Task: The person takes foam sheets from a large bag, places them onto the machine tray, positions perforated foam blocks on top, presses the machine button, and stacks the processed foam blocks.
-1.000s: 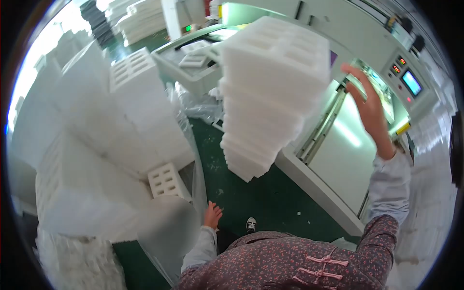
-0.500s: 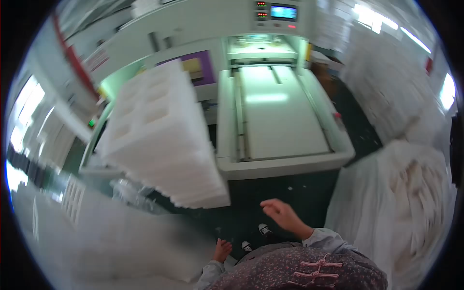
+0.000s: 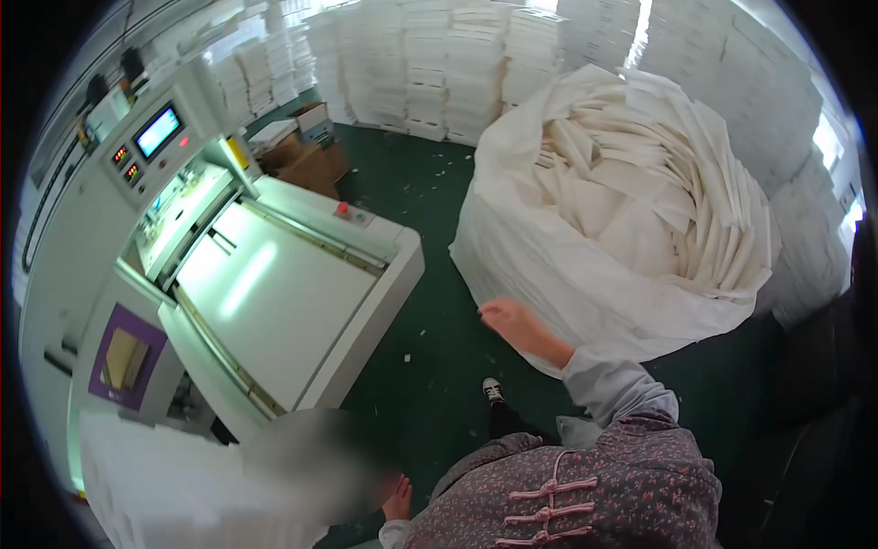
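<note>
My right hand [image 3: 523, 327] hangs over the floor, just in front of a large white sack [image 3: 540, 256] filled with thin off-white foam sheets [image 3: 631, 201]. Its fingers are curled together, and what they hold, if anything, is too small to make out. Low in the view, my left hand [image 3: 397, 500] is beside my body with nothing visible in it, its fingers extended. Next to it a white foam stack [image 3: 183, 476] fills the lower left, partly hidden by a grey blur.
A machine with a white flat bed [image 3: 274, 293] and a lit screen [image 3: 157, 131] stands at the left. Behind it are cardboard boxes [image 3: 306, 165]. Tall white stacks [image 3: 425, 69] line the back. Small scraps lie on the green floor [image 3: 402, 311].
The view has swung right, from the foam stack and machine to the sack. My right hand has come down from its raised position and its fingers have drawn together.
</note>
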`<state>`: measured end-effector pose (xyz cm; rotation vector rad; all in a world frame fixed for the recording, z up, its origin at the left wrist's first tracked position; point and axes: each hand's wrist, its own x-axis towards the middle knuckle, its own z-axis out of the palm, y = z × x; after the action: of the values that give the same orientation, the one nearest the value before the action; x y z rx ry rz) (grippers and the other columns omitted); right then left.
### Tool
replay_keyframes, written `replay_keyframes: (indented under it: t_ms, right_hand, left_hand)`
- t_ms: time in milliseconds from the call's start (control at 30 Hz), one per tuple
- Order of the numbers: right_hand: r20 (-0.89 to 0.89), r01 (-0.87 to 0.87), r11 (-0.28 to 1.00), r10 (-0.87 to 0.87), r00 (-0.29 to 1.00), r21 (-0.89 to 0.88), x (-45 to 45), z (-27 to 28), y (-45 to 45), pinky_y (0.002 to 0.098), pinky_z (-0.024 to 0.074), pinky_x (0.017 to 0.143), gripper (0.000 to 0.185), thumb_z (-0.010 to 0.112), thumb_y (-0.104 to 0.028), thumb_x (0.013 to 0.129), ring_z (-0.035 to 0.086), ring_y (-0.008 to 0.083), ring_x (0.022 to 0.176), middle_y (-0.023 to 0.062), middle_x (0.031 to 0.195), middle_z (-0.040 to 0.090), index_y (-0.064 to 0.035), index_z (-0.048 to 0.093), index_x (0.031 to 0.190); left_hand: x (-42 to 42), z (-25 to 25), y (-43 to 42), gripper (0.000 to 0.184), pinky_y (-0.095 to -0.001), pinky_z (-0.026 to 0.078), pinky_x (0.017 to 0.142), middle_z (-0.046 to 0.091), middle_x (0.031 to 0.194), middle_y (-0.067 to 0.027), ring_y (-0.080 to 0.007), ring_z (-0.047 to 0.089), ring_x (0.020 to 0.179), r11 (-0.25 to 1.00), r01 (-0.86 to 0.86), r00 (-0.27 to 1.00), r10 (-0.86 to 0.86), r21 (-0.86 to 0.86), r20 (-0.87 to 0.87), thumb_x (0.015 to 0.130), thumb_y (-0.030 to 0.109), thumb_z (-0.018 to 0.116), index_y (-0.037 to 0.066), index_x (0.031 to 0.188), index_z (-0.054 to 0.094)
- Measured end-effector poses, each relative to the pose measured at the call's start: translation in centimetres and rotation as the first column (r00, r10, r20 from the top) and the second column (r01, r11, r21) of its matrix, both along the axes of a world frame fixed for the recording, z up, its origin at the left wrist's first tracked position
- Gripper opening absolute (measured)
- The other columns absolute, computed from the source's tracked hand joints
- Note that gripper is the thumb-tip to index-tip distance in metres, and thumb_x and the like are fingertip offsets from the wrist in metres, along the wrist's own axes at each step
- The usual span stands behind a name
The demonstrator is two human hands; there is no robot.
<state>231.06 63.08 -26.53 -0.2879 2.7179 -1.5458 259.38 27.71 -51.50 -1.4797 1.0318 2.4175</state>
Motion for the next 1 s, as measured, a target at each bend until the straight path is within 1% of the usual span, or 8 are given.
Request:
replay_keyframes:
  t_ms: [33,233,333,433,533,767,900,1000]
  right_hand:
    - [0.064,0.11,0.994,-0.111,0.992,0.013,-1.0,-0.1,2.0,0.026,0.0441,0.07,0.022,0.054,-0.018,0.086,0.055,0.0154,0.077,0.0057,0.094,0.063,-0.0016,0.062,0.099]
    - [-0.26,0.594,0.79,-0.548,0.795,0.151,-13.2,-5.6,21.8,0.0302,0.0451,0.072,0.025,0.051,-0.019,0.085,0.058,0.0246,0.078,0.0102,0.088,0.065,0.0011,0.061,0.097]
    - [-0.266,0.639,0.751,-0.589,0.763,0.17,-15.6,-12.4,30.1,0.0373,0.0444,0.072,0.03,0.045,-0.027,0.088,0.057,0.0338,0.083,0.0138,0.091,0.063,-0.0021,0.059,0.096]
    - [-0.186,0.23,0.65,-0.136,0.973,0.724,-13.7,-21.5,33.9,0.0381,0.0439,0.074,0.039,0.04,-0.035,0.09,0.057,0.0321,0.085,0.0139,0.094,0.062,-0.0029,0.058,0.103]
    - [0.261,0.049,0.823,-0.235,0.936,0.566,-8.9,-22.4,31.7,0.038,0.0433,0.078,0.045,0.044,-0.041,0.086,0.057,0.0317,0.09,0.014,0.098,0.062,-0.003,0.055,0.108]
    - [0.395,0.015,0.942,-0.154,0.906,0.335,0.3,-17.7,32.5,0.0378,0.0421,0.085,0.068,0.054,-0.055,0.077,0.055,0.0306,0.102,0.0143,0.108,0.061,-0.0034,0.048,0.121]
    - [0.606,-0.167,0.775,-0.319,0.729,0.609,3.2,-17.1,27.4,0.0418,0.0456,0.077,0.059,0.059,-0.048,0.073,0.059,0.0351,0.09,0.0165,0.101,0.063,-0.0031,0.056,0.11]
    - [0.591,-0.031,0.762,-0.476,0.651,0.647,5.4,-18.7,25.0,0.0427,0.0463,0.074,0.049,0.058,-0.041,0.072,0.06,0.036,0.084,0.0165,0.096,0.064,-0.0029,0.059,0.103]
  left_hand:
    - [-0.5,0.0,-0.4,0.054,-0.0348,0.046,0.076,0.055,0.109,-0.0159,-0.0246,0.055,0.091,1.0,0.022,1.0,-0.022,-0.006,0.001,0.09,0.049,0.045,0.003,0.12,0.042]
    - [-10.6,0.7,3.8,0.052,-0.0336,0.047,0.073,0.058,0.103,-0.0141,-0.0233,0.057,0.086,0.987,0.152,0.983,-0.146,-0.046,0.113,0.09,0.049,0.045,0.005,0.117,0.044]
    - [-16.2,2.7,6.6,0.051,-0.032,0.047,0.071,0.058,0.102,-0.0138,-0.0222,0.058,0.085,0.977,0.208,0.975,-0.203,-0.048,0.095,0.09,0.048,0.045,0.005,0.117,0.045]
    - [-20.9,4.7,8.9,0.049,-0.0303,0.047,0.069,0.059,0.101,-0.0134,-0.0211,0.058,0.083,0.964,0.258,0.964,-0.253,-0.057,0.085,0.091,0.047,0.045,0.005,0.116,0.046]
    - [-24.8,5.9,10.8,0.047,-0.0279,0.046,0.068,0.06,0.1,-0.0128,-0.0193,0.059,0.081,0.908,0.405,0.914,-0.403,-0.111,0.038,0.092,0.045,0.044,0.004,0.115,0.047]
    - [-32.8,7.2,13.5,0.044,-0.0247,0.045,0.066,0.061,0.096,-0.0114,-0.0167,0.059,0.077,0.718,0.683,0.73,-0.679,-0.135,0.085,0.093,0.042,0.043,0.003,0.115,0.047]
    - [-36.7,7.9,14.2,0.043,-0.0245,0.045,0.066,0.062,0.094,-0.0105,-0.0157,0.059,0.075,0.613,0.755,0.638,-0.769,-0.233,0.041,0.094,0.04,0.043,0.004,0.114,0.049]
    - [-38.4,8.4,14.3,0.041,-0.0242,0.045,0.066,0.062,0.094,-0.0103,-0.0153,0.059,0.075,0.543,0.798,0.569,-0.822,-0.26,0.031,0.094,0.039,0.042,0.004,0.113,0.05]
